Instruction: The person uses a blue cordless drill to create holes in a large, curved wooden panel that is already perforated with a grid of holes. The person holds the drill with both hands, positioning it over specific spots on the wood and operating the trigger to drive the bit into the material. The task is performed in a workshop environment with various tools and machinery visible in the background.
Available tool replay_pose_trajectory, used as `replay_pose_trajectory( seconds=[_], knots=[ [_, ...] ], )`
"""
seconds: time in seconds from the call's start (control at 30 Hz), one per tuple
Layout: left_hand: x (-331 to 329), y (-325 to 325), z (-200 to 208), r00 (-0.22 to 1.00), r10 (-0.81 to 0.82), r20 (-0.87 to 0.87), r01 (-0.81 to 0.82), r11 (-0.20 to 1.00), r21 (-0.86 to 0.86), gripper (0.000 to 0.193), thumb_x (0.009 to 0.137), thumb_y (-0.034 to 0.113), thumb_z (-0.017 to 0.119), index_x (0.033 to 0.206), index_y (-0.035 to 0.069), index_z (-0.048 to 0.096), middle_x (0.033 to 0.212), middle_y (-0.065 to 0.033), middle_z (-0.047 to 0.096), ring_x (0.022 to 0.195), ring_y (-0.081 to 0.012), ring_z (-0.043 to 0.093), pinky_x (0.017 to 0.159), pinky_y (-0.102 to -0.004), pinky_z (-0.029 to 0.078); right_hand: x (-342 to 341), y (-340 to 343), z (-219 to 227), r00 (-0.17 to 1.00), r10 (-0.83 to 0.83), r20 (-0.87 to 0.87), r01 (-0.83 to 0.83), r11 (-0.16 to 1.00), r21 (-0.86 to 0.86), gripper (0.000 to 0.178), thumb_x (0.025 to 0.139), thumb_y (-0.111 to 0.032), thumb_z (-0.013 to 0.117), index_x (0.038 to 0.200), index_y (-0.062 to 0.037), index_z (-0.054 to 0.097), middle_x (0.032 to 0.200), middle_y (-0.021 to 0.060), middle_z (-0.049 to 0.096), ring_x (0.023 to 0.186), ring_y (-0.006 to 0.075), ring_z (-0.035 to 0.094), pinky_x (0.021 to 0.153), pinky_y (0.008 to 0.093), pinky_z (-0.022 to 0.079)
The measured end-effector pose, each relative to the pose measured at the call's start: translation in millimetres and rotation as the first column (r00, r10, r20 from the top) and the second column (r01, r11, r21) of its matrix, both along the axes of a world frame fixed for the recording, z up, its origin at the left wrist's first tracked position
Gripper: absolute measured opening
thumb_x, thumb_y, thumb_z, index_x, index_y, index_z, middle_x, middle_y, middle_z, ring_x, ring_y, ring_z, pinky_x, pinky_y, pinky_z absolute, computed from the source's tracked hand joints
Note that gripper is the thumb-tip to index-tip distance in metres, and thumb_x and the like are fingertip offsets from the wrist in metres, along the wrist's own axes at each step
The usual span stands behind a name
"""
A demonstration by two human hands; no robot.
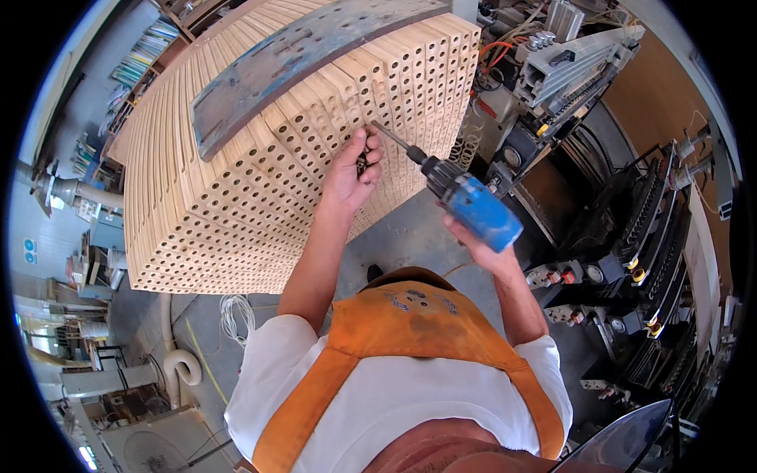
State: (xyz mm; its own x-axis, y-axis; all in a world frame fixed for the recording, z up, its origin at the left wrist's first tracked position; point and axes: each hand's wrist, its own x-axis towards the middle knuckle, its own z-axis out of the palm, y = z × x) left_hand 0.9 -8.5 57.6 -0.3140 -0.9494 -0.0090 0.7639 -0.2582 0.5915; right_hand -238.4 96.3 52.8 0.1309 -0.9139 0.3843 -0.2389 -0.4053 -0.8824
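Observation:
A large stack of pale wooden boards (236, 213) stands in front of me, its near face covered with rows of round holes. Many holes look dark-rimmed; some nearer the top are plain wood. My right hand (477, 244) grips a blue power driver (481, 209), whose long thin bit points up and left at the boards. The bit's tip is close to the fingertips of my left hand (355, 169). That hand is curled beside the perforated face, holding small dark metal pieces (363, 163), perhaps threaded inserts; the fingers partly hide them.
A worn blue-grey plank (292, 67) lies across the top of the stack. Machinery with gauges and rails (623, 276) lines the right side. White cable (236, 315) and a pale hose (183, 366) lie on the floor at left. Shelves (150, 59) stand beyond.

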Motion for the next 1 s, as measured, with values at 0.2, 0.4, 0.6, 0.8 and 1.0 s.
replay_pose_trajectory(
  seconds=[0.2, 0.4, 0.6, 0.8, 1.0],
  knots=[
    [-17, 5, 7, 0.994, -0.086, 0.070, 0.085, 0.996, 0.005, 0.028, 0.098, 0.031, 0.052, 0.105, 0.004, 0.057, 0.076, 0.0006, 0.051, 0.058, -0.0057, 0.043, 0.042, -0.0171, 0.031, -34, 1, 6, 0.834, 0.103, 0.541, -0.333, 0.877, 0.347, 0.030, 0.081, -0.009, 0.070, 0.110, -0.0039, 0.063, 0.099, 0.0067, 0.068, 0.083, 0.0129, 0.062, 0.071, 0.0266, 0.050],
    [-44, -8, 17, 0.952, 0.028, 0.305, -0.036, 0.999, 0.021, 0.030, 0.098, 0.032, 0.053, 0.105, 0.004, 0.057, 0.076, 0.0005, 0.050, 0.059, -0.0055, 0.043, 0.042, -0.0167, 0.030, -32, 4, -19, 0.991, 0.022, 0.134, -0.044, 0.985, 0.169, 0.036, 0.083, -0.010, 0.072, 0.117, -0.0061, 0.061, 0.103, 0.0058, 0.068, 0.093, 0.0172, 0.064, 0.079, 0.0329, 0.052],
    [-43, -24, 30, 0.990, 0.092, 0.111, -0.092, 0.996, -0.010, 0.032, 0.098, 0.033, 0.051, 0.112, 0.004, 0.057, 0.079, 0.0002, 0.050, 0.063, -0.0061, 0.044, 0.043, -0.0162, 0.031, 7, -15, 10, 0.955, -0.057, 0.290, -0.030, 0.957, 0.287, 0.025, 0.085, -0.008, 0.068, 0.109, -0.0050, 0.064, 0.100, 0.0023, 0.067, 0.086, 0.0097, 0.059, 0.075, 0.0261, 0.048],
    [-35, -18, 6, 0.975, -0.137, 0.174, 0.140, 0.990, -0.003, 0.018, 0.095, 0.012, 0.050, 0.108, 0.000, 0.054, 0.085, -0.0035, 0.053, 0.063, -0.0074, 0.045, 0.041, -0.0169, 0.032, 14, -25, 15, 0.993, -0.080, 0.087, 0.071, 0.992, 0.100, 0.020, 0.084, -0.012, 0.070, 0.103, -0.0057, 0.067, 0.092, 0.0042, 0.068, 0.080, 0.0150, 0.063, 0.072, 0.0287, 0.050],
    [-32, 17, -59, 0.919, -0.343, 0.194, 0.287, 0.920, 0.267, 0.020, 0.098, 0.017, 0.049, 0.107, 0.000, 0.054, 0.083, -0.0016, 0.053, 0.057, -0.0049, 0.042, 0.039, -0.0162, 0.030, 14, -26, 24, 0.997, -0.056, -0.052, 0.051, 0.995, -0.087, 0.027, 0.078, -0.005, 0.072, 0.105, -0.0033, 0.065, 0.094, 0.0105, 0.068, 0.084, 0.0198, 0.066, 0.075, 0.0316, 0.052]
  ],
)
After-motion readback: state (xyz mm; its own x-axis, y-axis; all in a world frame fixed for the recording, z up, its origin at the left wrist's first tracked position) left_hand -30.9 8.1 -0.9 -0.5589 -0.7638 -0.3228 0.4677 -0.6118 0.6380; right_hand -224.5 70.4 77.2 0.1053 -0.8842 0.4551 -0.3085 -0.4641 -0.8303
